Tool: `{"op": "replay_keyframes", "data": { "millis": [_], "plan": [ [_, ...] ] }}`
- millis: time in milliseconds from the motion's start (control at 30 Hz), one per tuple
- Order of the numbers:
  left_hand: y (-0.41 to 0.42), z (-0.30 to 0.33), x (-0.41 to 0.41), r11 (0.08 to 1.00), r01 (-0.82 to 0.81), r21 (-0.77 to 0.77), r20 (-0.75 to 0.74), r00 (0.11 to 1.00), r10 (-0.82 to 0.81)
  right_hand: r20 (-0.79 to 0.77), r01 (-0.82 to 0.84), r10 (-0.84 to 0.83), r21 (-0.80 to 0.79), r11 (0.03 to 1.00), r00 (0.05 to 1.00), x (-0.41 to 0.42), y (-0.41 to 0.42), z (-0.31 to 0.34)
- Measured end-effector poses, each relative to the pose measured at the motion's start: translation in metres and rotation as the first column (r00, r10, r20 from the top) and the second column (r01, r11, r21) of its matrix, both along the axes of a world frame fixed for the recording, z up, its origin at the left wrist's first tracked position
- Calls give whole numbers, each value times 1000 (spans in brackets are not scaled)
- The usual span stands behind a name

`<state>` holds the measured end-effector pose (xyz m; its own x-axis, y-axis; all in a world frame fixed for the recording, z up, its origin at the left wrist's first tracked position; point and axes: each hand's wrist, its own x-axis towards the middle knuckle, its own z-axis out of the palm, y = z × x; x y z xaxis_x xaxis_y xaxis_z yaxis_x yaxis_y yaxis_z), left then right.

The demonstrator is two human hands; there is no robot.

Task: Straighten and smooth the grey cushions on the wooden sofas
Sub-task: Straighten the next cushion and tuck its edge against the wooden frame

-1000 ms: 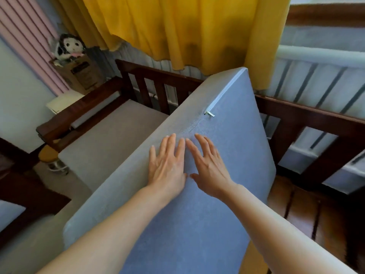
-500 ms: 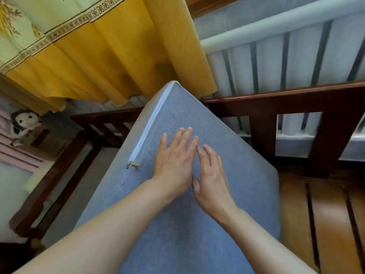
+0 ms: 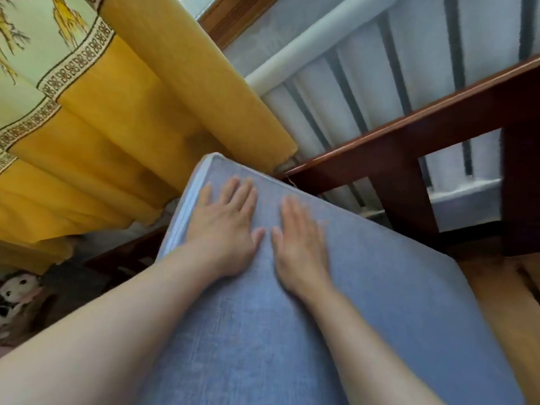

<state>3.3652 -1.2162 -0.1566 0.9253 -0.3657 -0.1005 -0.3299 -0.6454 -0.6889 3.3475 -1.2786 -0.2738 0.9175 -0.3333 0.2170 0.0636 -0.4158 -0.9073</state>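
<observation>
A large grey-blue cushion (image 3: 365,302) fills the middle of the view, tilted up with its far corner near the curtain. My left hand (image 3: 225,226) lies flat on it near the piped left edge, fingers straight. My right hand (image 3: 298,244) presses flat beside it, a small gap between the two thumbs. The dark wooden sofa back rail (image 3: 409,141) runs behind the cushion to the right, and bare wooden seat slats (image 3: 511,302) show at the lower right.
A yellow curtain (image 3: 125,135) hangs at the upper left, close to the cushion's far corner. A white radiator (image 3: 365,68) stands behind the rail. A black-and-white plush toy (image 3: 17,290) sits low at the far left.
Both hands have slid up the cushion towards its far corner and drawn slightly apart. The view has swung closer to the curtain, and the zipper pull is out of sight.
</observation>
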Motion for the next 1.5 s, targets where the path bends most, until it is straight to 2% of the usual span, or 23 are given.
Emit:
{"op": "replay_keyframes", "data": {
  "millis": [67, 100, 133, 200, 233, 267, 300, 367, 433, 467, 533, 600, 633, 700, 733, 833, 933, 1033, 1100, 1167, 1267, 1367, 1500],
  "plan": [
    [15, -18, 5, 982, -153, 112, -85, 983, 163, -131, -252, 245, -32, 967, 960, 6, 19, -30],
    [11, -18, 8, 984, -150, 91, -62, 986, 156, -89, -274, 276, 28, 961, 957, 10, 12, -33],
    [1, -19, 9, 994, -95, 49, -20, 995, 96, -28, -228, 231, 91, 969, 972, 9, -4, -33],
    [-24, -29, 10, 987, 111, -114, 129, 987, -96, 101, 92, -121, 249, 964, 988, 5, -41, -45],
    [-30, -41, 9, 958, 184, -222, 146, 977, -154, 109, 243, -283, 281, 928, 953, 2, -57, -60],
    [-34, -59, 6, 943, 181, -279, 84, 983, -164, 71, 321, -342, 212, 923, 937, -5, -66, -75],
    [-31, -83, 0, 956, 132, -261, -16, 990, -141, -1, 257, -258, 95, 962, 966, -12, -63, -93],
    [-17, -120, -9, 991, -26, -135, -144, 990, 6, -176, -88, 66, -121, 989, 982, -20, -43, -126],
    [-31, -132, -2, 988, -77, -135, -141, 988, 58, -181, -198, 184, -64, 978, 966, -14, -57, -137],
    [-51, -132, 0, 982, -13, -188, -126, 992, -11, -129, -146, 148, 24, 989, 980, -12, -76, -131],
    [-98, -134, 1, 920, 187, -345, -9, 979, -202, -30, 100, -97, 119, 988, 995, -16, -123, -124],
    [-121, -153, -1, 874, 243, -421, -4, 963, -270, 6, 339, -339, 47, 940, 941, -30, -155, -144],
    [-120, -173, -6, 902, 207, -379, -85, 963, -256, -35, 342, -344, -48, 938, 938, -36, -153, -157],
    [-108, -219, -22, 980, 67, -188, -253, 961, -115, -217, 32, -71, -179, 983, 974, -51, -131, -199],
    [-97, -227, -22, 990, 29, -141, -265, 962, -66, -281, -100, 44, -188, 977, 959, -53, -118, -213],
    [-122, -232, -19, 991, 28, -134, -242, 969, -60, -285, -127, 98, -85, 988, 953, -55, -139, -220],
    [-186, -241, -32, 905, 199, -376, -103, 962, -254, -142, 240, -234, 25, 970, 962, -60, -206, -211],
    [-233, -281, -52, 777, 310, -548, -29, 921, -389, -66, 563, -562, -6, 826, 824, -72, -257, -243],
    [-229, -326, -59, 849, 235, -473, -153, 927, -342, -149, 470, -477, -86, 879, 866, -76, -252, -287],
    [-208, -368, -64, 956, 161, -243, -291, 928, -231, -326, 185, -231, -168, 968, 917, -84, -223, -334],
    [-211, -379, -67, 976, 117, -186, -358, 917, -178, -416, 6, -58, -125, 992, 908, -90, -223, -352],
    [-213, -364, -76, 982, 104, -157, -362, 919, -156, -400, 9, -42, -82, 997, 916, -112, -233, -352],
    [-193, -338, -126, 984, -11, -176, -450, 890, -70, -546, 14, 15, 48, 999, 838, -175, -227, -339]
  ]
}}
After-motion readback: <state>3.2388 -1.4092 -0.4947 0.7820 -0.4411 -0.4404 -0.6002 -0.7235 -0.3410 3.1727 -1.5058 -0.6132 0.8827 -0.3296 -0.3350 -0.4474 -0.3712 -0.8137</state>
